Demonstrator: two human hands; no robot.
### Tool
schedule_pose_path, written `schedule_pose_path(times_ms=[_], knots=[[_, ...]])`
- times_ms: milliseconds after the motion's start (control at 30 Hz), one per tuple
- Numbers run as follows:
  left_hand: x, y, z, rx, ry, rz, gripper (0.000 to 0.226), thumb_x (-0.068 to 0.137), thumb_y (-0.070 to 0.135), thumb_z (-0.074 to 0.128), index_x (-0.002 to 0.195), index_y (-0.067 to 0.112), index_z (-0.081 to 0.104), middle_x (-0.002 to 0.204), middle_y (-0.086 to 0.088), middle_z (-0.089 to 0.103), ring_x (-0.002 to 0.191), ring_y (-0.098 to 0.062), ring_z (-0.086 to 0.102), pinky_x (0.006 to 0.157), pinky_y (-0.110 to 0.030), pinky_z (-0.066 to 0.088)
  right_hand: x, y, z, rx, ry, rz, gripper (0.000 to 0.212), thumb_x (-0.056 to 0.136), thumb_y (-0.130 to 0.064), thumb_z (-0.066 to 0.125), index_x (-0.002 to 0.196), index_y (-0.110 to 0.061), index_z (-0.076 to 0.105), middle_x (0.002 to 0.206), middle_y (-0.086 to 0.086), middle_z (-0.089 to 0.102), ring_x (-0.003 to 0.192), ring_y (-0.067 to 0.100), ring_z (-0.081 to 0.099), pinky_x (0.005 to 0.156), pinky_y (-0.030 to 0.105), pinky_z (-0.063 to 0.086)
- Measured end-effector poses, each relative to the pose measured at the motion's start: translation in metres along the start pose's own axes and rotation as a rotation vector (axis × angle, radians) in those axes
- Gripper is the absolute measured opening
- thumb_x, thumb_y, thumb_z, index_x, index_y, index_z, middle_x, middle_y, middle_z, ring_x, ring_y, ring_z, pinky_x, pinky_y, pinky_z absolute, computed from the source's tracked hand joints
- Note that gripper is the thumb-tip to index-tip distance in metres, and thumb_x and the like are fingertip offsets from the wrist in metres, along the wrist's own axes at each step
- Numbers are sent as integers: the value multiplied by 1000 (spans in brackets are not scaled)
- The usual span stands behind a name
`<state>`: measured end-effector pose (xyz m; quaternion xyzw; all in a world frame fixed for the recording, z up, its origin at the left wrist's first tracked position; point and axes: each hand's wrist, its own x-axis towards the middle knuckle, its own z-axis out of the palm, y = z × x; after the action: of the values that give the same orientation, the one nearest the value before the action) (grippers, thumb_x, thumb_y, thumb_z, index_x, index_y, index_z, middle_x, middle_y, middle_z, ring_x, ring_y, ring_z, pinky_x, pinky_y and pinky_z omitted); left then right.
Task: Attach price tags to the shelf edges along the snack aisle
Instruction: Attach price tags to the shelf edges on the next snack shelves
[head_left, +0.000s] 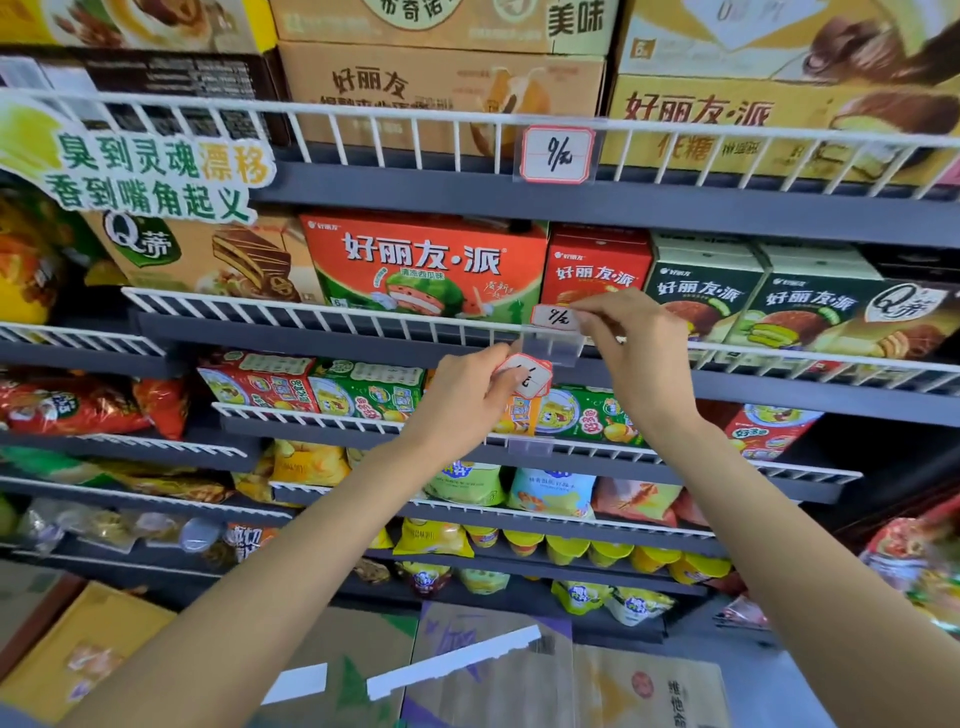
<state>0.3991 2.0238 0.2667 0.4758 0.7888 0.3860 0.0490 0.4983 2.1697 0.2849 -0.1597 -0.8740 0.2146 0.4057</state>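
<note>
My right hand (631, 338) pinches a white price tag with a red border (555, 317) at the top of a clear plastic tag holder (550, 345) that hangs on the white wire rail of the second shelf (311, 312). Just below and to the left, my left hand (470, 395) holds a small stack of the same red-bordered tags (527, 375). One shelf up, a filled holder with a tag (557, 155) hangs on the upper wire rail. A lower rail carries another clear holder (530, 446) with no tag in it.
Boxes of pies fill the upper shelves, among them a red watermelon box (423, 265) and green boxes (701, 291). Snack bags fill the lower shelves. A green and yellow promo sign (150, 171) sticks out at left. Cardboard cartons (493, 670) lie on the floor below.
</note>
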Motion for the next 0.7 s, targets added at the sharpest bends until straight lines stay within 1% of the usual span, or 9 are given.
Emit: schedule_pose_path(times_ms=[67, 167, 200, 267, 300, 367, 467, 567, 700], knots=[[0, -4, -2, -9, -35, 0, 21, 96, 19, 49, 92, 1, 60, 68, -12, 63, 43, -9, 39, 44, -22, 23, 1, 4, 3, -37, -29, -57, 13, 87, -6, 61, 95, -2, 71, 91, 12, 68, 78, 15, 60, 73, 16, 42], [1, -5, -6, 21, -65, 2, 21, 95, 20, 50, 87, 1, 58, 62, -8, 53, 46, -10, 38, 49, -26, 23, 2, 10, 8, -127, -101, -102, 14, 88, -4, 60, 97, -1, 71, 88, 14, 66, 75, 25, 64, 67, 23, 45], [2, -5, -7, 33, -73, 2, 20, 96, 19, 50, 87, 3, 58, 62, -7, 53, 47, -11, 39, 48, -24, 24, 1, 11, 9, -151, -104, -111, 15, 88, -3, 60, 99, -1, 70, 88, 14, 66, 74, 28, 64, 65, 26, 47], [4, -5, -8, 47, -85, 2, 19, 96, 19, 50, 86, 5, 57, 62, -9, 53, 48, -14, 39, 47, -24, 24, 0, 10, 11, -216, -86, -121, 16, 87, -3, 60, 102, -3, 66, 84, 13, 66, 68, 30, 62, 55, 32, 50], [5, -5, -9, 47, -90, 0, 21, 96, 19, 50, 82, 4, 55, 61, -10, 52, 48, -16, 38, 47, -24, 23, 0, 9, 12, -264, -73, -130, 15, 86, -2, 61, 101, -4, 64, 79, 12, 65, 64, 31, 60, 48, 33, 49], [6, -5, -10, 35, -91, -7, 24, 96, 18, 49, 75, 6, 48, 56, -5, 47, 48, -16, 36, 47, -25, 22, -2, 7, 14, -363, -43, -168, 12, 81, 2, 64, 90, -5, 62, 69, 10, 59, 57, 31, 54, 38, 31, 43], [8, -5, -10, 19, -90, -11, 22, 96, 17, 49, 75, 11, 46, 57, 3, 45, 49, -14, 38, 47, -23, 24, -7, 8, 18, -404, -11, -193, 16, 72, 9, 68, 79, -4, 62, 71, 10, 56, 63, 30, 52, 34, 31, 40], [7, -6, -10, 9, -92, -19, 21, 96, 18, 49, 77, 11, 47, 58, 3, 47, 49, -12, 39, 46, -22, 25, -13, 8, 20, -385, 12, -163, 15, 72, 10, 68, 78, -3, 63, 77, 12, 57, 69, 30, 53, 34, 29, 40], [7, -5, -9, 4, -95, -30, 23, 96, 19, 48, 74, 15, 45, 58, 2, 46, 50, -12, 39, 46, -23, 25, -15, 9, 22, -416, 12, -135, 16, 74, 8, 70, 81, -5, 65, 75, 10, 58, 69, 30, 54, 32, 28, 39]])
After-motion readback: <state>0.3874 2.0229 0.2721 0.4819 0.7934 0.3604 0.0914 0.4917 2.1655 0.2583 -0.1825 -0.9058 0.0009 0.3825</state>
